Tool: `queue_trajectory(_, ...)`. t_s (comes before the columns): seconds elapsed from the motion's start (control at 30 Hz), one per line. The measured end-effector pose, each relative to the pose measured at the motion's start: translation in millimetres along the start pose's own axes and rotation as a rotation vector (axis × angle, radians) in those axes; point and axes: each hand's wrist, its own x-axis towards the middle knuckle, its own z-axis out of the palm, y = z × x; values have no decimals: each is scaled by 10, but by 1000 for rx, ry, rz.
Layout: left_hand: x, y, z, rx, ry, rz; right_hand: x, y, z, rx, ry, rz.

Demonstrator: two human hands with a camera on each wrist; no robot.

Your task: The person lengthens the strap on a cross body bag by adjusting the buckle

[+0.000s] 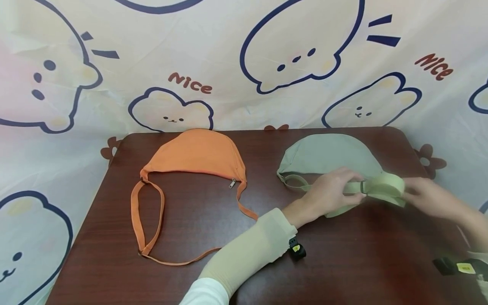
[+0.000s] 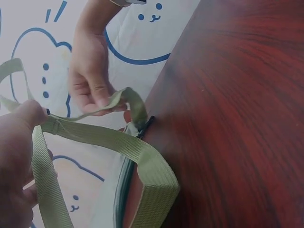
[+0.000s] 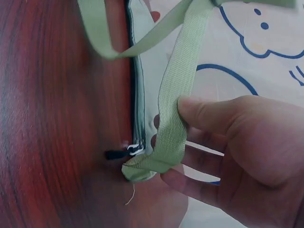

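A pale green crescent-shaped bag (image 1: pixel 329 152) lies at the back right of the table, its green webbing strap (image 1: pixel 386 185) lifted in front of it. My left hand (image 1: pixel 333 191) pinches the strap by its dark slider, seen closer at the edge of the left wrist view. Farther along, my right hand (image 1: pixel 431 197) holds the strap near the bag's end, thumb on one face and fingers behind, as the right wrist view shows. Beside that end is the zipper pull (image 3: pixel 135 150) with a dark tab. The strap's loops hang between the hands and the bag.
An orange crescent bag (image 1: pixel 198 154) lies at the left of the dark wooden table (image 1: pixel 114 220), its looped strap (image 1: pixel 136 220) running forward and partly under my left forearm. A printed cloth (image 1: pixel 228 51) hangs behind the table.
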Motion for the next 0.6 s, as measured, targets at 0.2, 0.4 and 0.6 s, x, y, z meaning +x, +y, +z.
queue_trajectory(0.2,-22,-15,-59,1,21,27,-50,122,37,-45,-24,36)
queue_trajectory(0.4,-62,-7,-129,11,38,53,-121,255,56,-73,-31,105)
queue_trajectory(0.6,-107,8,-191,15,46,84,-168,339,46,-89,-35,151)
